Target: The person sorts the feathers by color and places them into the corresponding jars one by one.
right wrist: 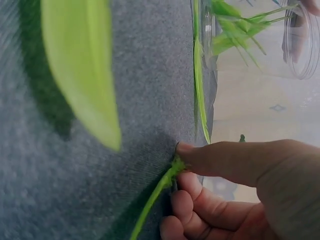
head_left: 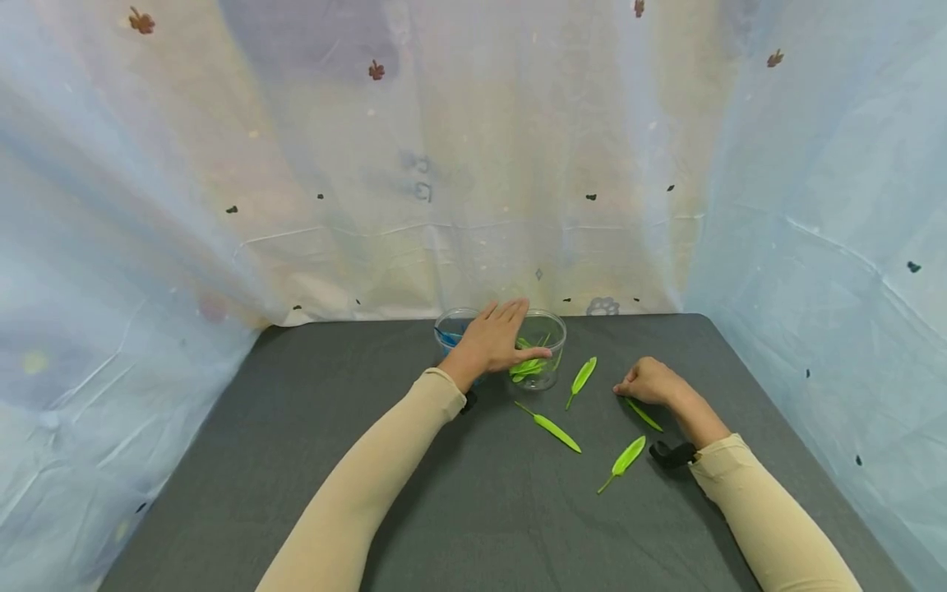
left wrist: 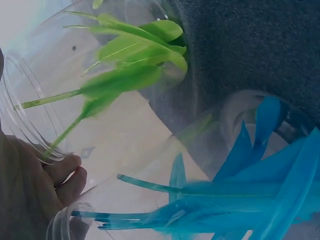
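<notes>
A round clear plastic jar [head_left: 546, 380] holds several green feathers [left wrist: 122, 80]. My left hand [head_left: 494, 339] rests at its rim, thumb stretched across the near side and fingers extended toward the back. In the left wrist view, fingertips [left wrist: 70, 175] show between this jar and a second clear jar [head_left: 444, 322] with blue feathers [left wrist: 240, 195]. To the right, low over the dark cloth, my right hand [head_left: 651, 382] pinches a green feather [head_left: 645, 415] by its quill end between thumb and fingers. The feather's vane slants down toward the near right.
Three loose green feathers lie on the grey cloth-covered table [head_left: 296, 493]: one upright beside the jar [head_left: 583, 378], one in the middle [head_left: 556, 432], one nearer me [head_left: 629, 455]. A pale patterned curtain [head_left: 473, 164] stands behind the table and along both sides.
</notes>
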The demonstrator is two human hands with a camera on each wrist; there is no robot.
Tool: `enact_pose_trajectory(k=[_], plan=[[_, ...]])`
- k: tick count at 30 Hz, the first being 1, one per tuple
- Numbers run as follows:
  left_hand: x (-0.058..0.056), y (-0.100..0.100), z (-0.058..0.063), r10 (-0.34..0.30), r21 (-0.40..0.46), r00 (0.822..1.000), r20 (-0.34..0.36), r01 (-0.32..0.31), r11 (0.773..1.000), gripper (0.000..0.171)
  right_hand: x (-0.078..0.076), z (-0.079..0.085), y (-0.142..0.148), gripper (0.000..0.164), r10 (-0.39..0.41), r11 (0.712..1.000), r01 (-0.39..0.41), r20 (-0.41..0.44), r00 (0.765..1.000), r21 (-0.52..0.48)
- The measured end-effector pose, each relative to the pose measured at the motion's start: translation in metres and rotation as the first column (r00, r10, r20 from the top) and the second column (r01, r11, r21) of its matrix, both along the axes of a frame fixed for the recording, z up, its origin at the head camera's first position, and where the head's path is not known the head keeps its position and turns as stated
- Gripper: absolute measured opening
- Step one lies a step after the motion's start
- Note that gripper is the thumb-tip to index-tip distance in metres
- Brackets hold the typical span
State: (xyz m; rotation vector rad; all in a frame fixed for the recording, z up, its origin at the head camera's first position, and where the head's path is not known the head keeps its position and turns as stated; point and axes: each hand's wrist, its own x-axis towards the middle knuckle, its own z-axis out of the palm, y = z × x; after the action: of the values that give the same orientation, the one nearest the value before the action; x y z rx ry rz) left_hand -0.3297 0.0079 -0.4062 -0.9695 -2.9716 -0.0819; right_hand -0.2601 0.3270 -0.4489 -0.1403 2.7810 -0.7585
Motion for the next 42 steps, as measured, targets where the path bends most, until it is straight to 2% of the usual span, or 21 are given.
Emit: enact_pose_trajectory(k=[9, 16, 20, 21, 26, 28, 35, 38, 42], plan=[[-0.002, 0.000, -0.003, -0.009, 0.003, 1.000, -0.012, 0.009, 1.000, 0.112, 0.002, -0.001, 0.001, 0.045, -0.008, 0.999, 0.006, -0.041, 0.999, -0.043], [-0.003, 0.001, -0.007, -0.007, -0.001, 1.000, -0.027, 0.007, 1.000, 0.113, -0.001, -0.005, -0.002, 0.016, -0.005, 0.994, -0.012, -0.155, 0.988, -0.105], [-0.002, 0.000, -0.007, -0.006, 0.004, 1.000, -0.029, 0.006, 1.000, 0.113, -0.004, -0.008, -0.004, 0.009, 0.016, 0.988, -0.048, -0.210, 0.978, -0.147], [-0.001, 0.000, -0.007, -0.006, 0.007, 1.000, -0.029, 0.007, 1.000, 0.113, -0.004, -0.009, -0.005, 0.010, 0.025, 0.986, -0.060, -0.224, 0.974, -0.155], [0.000, 0.000, -0.006, -0.009, 0.009, 0.999, -0.040, 0.009, 1.000, 0.112, -0.006, -0.011, -0.008, 0.036, 0.042, 0.980, -0.095, -0.290, 0.956, -0.174], [-0.001, 0.000, -0.006, -0.007, 0.004, 0.999, -0.045, 0.007, 1.000, 0.112, -0.007, -0.011, -0.009, 0.037, 0.037, 0.979, -0.101, -0.333, 0.942, -0.176], [-0.002, 0.001, -0.008, -0.006, -0.020, 0.999, -0.043, 0.005, 1.000, 0.113, -0.007, -0.004, -0.014, 0.018, -0.039, 0.972, -0.078, -0.482, 0.875, -0.221], [-0.002, 0.001, -0.008, -0.007, -0.025, 0.999, -0.044, 0.006, 1.000, 0.113, -0.006, 0.001, -0.017, 0.015, -0.088, 0.967, -0.058, -0.542, 0.836, -0.246], [-0.002, 0.001, -0.008, -0.005, -0.015, 0.999, -0.037, 0.004, 1.000, 0.112, -0.006, 0.010, -0.019, 0.015, -0.142, 0.961, -0.043, -0.621, 0.771, -0.273]])
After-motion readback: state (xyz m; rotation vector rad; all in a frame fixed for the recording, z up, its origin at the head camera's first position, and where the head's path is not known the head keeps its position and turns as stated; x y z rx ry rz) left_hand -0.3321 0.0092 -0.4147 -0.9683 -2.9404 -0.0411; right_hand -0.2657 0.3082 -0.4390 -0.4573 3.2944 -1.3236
